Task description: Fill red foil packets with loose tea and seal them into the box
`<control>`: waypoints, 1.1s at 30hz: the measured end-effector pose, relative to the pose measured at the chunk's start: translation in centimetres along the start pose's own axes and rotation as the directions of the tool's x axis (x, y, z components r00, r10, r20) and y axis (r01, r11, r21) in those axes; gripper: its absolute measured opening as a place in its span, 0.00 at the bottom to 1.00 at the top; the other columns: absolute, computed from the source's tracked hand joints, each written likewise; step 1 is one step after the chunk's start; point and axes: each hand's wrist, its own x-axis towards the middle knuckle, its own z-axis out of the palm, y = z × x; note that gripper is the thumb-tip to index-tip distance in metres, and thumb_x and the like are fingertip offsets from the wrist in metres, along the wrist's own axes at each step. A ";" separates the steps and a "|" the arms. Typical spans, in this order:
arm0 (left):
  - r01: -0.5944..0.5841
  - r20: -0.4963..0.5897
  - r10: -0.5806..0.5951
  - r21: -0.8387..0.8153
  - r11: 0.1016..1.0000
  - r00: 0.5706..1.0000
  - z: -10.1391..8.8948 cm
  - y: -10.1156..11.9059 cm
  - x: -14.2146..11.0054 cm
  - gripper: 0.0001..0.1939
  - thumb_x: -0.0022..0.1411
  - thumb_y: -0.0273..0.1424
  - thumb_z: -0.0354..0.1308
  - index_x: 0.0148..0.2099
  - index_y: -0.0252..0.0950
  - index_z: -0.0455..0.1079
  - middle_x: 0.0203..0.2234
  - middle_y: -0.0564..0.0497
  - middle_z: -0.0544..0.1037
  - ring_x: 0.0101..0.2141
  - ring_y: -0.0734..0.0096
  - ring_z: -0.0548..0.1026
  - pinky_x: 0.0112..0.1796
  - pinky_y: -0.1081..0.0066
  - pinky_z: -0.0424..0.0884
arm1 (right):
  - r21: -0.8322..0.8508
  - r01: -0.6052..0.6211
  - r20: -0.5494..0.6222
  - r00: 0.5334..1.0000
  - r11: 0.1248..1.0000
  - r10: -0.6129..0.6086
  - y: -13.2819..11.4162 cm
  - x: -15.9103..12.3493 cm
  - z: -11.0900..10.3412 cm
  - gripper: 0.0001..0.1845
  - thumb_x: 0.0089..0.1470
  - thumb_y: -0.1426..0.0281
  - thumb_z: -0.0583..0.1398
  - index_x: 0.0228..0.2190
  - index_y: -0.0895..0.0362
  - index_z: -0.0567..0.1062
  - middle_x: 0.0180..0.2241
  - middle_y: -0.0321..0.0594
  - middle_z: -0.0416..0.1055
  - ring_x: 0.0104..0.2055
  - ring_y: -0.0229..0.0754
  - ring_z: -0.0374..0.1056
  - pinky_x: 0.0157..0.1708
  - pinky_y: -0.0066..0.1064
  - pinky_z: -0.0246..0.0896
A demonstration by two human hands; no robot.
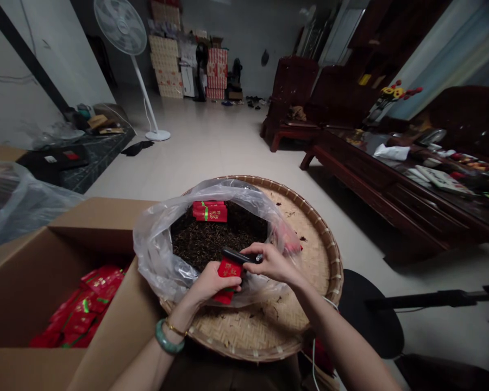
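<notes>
My left hand point(210, 283) is closed around a small red packet point(228, 270) at the near edge of a clear plastic bag point(152, 244) full of dark loose tea leaves point(212, 239). Just right of it, my right hand point(274, 262) grips a dark scoop-like tool point(237, 256) over the packet's mouth. A short stack of red packets point(210, 211) lies on the tea at the bag's far side. The bag sits on a round woven bamboo tray point(313, 255).
An open cardboard box point(101, 222) at my left holds several filled red packets point(83, 307). A dark wooden table point(395, 184) with clutter runs along the right. A standing fan point(124, 32) and stacked boxes point(187, 54) are far back. A black stool point(375, 320) stands right of the tray.
</notes>
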 end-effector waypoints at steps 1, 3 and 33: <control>0.000 -0.005 0.000 0.001 1.000 1.000 0.0 0.0 -0.1 0.19 0.38 0.34 0.71 0.32 0.29 0.74 0.23 0.50 0.79 0.24 0.68 0.78 0.27 0.72 0.71 | -0.009 0.001 -0.011 1.000 1.000 -0.001 -0.1 0.1 0.1 0.15 0.45 0.70 0.63 0.38 0.58 0.78 0.35 0.40 0.75 0.37 0.41 0.69 0.36 0.29 0.61; 0.001 -0.006 -0.001 -0.008 1.000 1.000 -0.1 0.1 -0.1 0.19 0.38 0.34 0.72 0.32 0.30 0.74 0.23 0.50 0.79 0.23 0.68 0.77 0.27 0.72 0.71 | -0.030 0.005 -0.024 1.000 1.000 -0.005 -0.3 0.2 0.2 0.15 0.45 0.71 0.63 0.38 0.58 0.79 0.35 0.40 0.75 0.37 0.41 0.69 0.35 0.29 0.60; -0.012 0.014 0.012 0.053 0.999 1.000 -0.9 -0.4 0.3 0.20 0.40 0.35 0.71 0.35 0.29 0.75 0.28 0.46 0.81 0.25 0.67 0.77 0.28 0.71 0.73 | 0.011 -0.019 -0.012 1.000 1.000 0.019 0.3 0.2 0.0 0.13 0.45 0.71 0.63 0.37 0.58 0.78 0.35 0.39 0.76 0.36 0.40 0.69 0.35 0.28 0.61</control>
